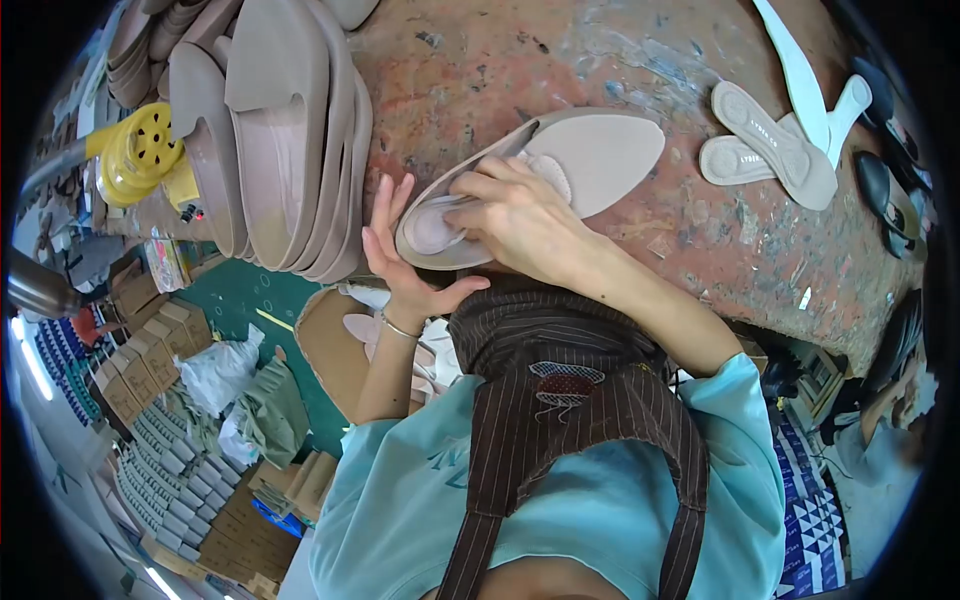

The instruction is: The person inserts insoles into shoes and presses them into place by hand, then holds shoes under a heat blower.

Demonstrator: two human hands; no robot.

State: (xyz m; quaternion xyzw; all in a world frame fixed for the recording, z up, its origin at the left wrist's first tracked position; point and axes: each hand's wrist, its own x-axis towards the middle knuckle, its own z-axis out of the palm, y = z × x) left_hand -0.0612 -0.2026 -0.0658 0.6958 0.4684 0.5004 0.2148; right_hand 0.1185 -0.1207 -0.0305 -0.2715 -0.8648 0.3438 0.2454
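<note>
The writing I can read best is on the pale insoles lying crossed on my bench: dark capitals that seem to start "LYBER", the last letters too small to make out. There is a print on my turquoise shirt too, but folds hide what it says. The beige shoe sits at the bench's near edge, in front of my apron, its pointed toe aimed right and away from me, its rounded heel left and closer; its long axis slants between. My right hand reaches into the heel end, fingers curled down by the lining; whether they grip anything I cannot tell. My left hand is spread beside the heel, thumb wide of the fingers, holding nothing. Left of it stand stacked beige shoes.
</note>
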